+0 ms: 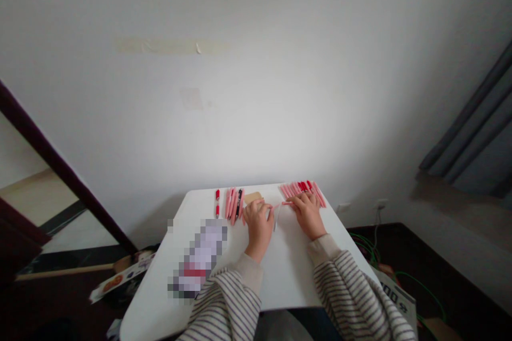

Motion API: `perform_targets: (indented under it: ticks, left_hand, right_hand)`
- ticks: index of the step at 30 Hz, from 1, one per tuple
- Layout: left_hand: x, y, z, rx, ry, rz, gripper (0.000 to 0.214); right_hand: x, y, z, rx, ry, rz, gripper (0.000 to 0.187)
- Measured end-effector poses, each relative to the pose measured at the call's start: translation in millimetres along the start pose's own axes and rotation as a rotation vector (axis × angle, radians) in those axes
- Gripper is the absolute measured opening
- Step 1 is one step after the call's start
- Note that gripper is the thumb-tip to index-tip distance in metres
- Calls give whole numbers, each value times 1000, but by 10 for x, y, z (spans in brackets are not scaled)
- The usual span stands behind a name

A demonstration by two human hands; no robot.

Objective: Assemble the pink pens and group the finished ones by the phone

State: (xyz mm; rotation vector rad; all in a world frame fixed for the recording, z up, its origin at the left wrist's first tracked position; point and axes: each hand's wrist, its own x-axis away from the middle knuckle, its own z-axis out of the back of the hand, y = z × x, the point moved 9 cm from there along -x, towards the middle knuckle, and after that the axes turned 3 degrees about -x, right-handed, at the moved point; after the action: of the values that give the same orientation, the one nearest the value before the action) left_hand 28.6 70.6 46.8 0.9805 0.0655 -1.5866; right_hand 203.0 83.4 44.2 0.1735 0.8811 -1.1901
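Both of my hands rest on a white table, in striped sleeves. My left hand is curled, and its fingertips pinch one end of a thin pink pen. My right hand pinches the pen's other end, fingers bent. A thin white piece hangs or lies just below the pen between the hands. A row of pink and red pens lies left of my left hand. Another row of pink and red pens lies beyond my right hand.
A blurred-out object lies on the table's left part. A small tan object sits behind my left hand. A white wall stands right behind the table. Boxes and green cables lie on the dark floor on both sides. A grey curtain hangs at right.
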Motion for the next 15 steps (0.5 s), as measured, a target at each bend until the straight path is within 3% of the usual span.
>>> perform_targets:
  ticks: [15]
  left_hand:
    - [11, 43, -9, 21, -55, 3, 13]
  right_hand:
    - [0, -168, -67, -83, -111, 50, 20]
